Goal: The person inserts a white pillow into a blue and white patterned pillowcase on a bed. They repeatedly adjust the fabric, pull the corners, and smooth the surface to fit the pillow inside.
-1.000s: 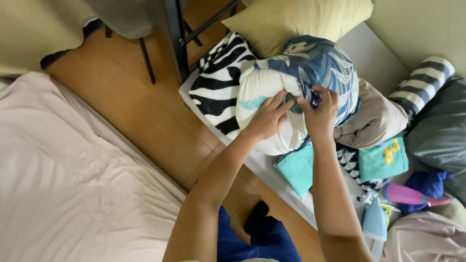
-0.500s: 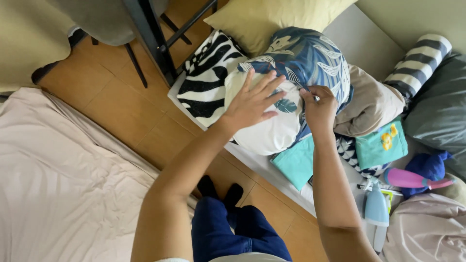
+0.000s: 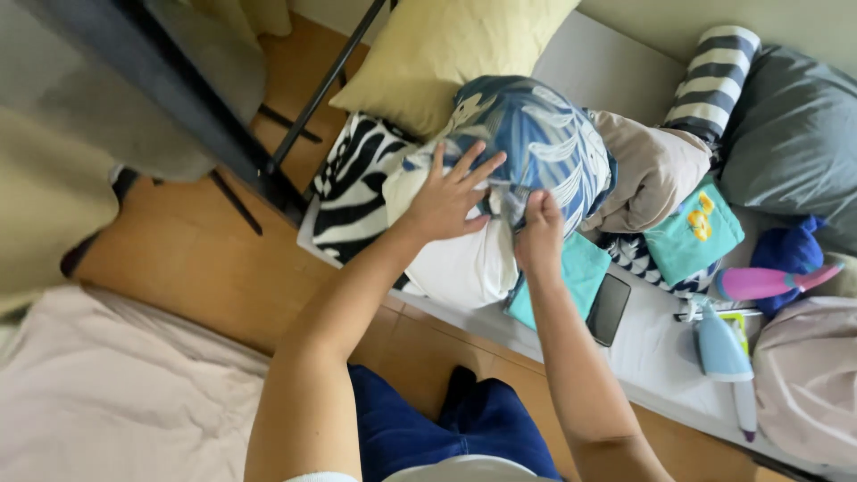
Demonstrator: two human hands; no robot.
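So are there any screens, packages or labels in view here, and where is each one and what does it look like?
Phone: dark rectangular screen, lying flat at the bed's front edge, partly on a teal cloth, right of the right hand.
No clear packages or labels; small items by the blue-and-white bottle are too small to tell.

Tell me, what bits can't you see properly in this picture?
- Head view: the right hand pinches the blue leaf-print pillowcase; its fingertips hide whatever it grips.
- The white pillow is partly covered by the left hand and the case.
- The dark phone lies partly under the right forearm.
- The pink blanket is cut off by the bottom and left edges.
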